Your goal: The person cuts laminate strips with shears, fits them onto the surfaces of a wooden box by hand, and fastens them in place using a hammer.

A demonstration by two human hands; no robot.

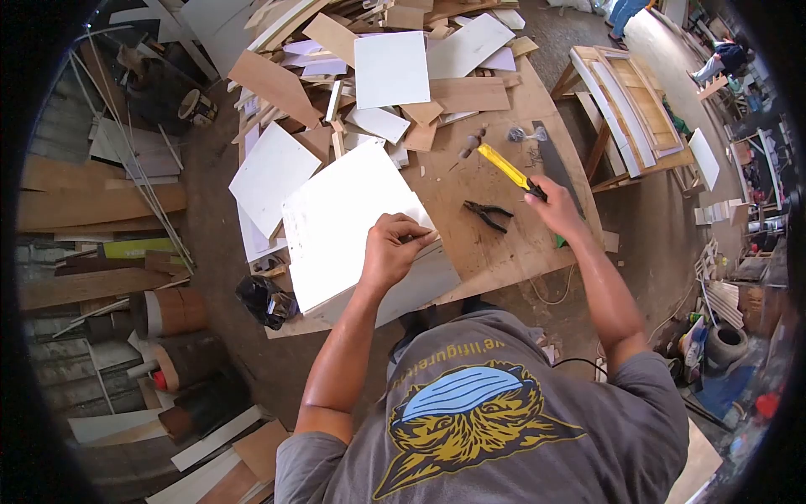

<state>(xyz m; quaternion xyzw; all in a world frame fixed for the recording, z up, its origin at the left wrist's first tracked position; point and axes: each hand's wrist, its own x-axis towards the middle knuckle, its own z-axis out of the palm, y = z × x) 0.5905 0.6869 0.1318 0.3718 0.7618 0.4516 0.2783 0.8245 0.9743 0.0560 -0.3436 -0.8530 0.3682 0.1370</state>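
Note:
My right hand (552, 206) is wrapped round the black grip of a hammer (504, 166) with a yellow handle, its head raised over the wooden worktable (504, 260). At the right edge of a white panel (336, 227), my left hand (393, 249) is closed in a pinch. What its fingertips hold, if anything, is too small to make out. The panel forms the top of a box-like white piece whose side faces me. Between the two hands, pliers (489, 217) with dark handles lie on the table.
Offcuts of white board (392, 70) and brown wood (277, 91) are heaped at the table's far end. A small clear plastic bag (527, 134) lies near a dark strip (558, 160). A black bag (265, 301) sits at the left corner. Another bench (630, 109) stands at right.

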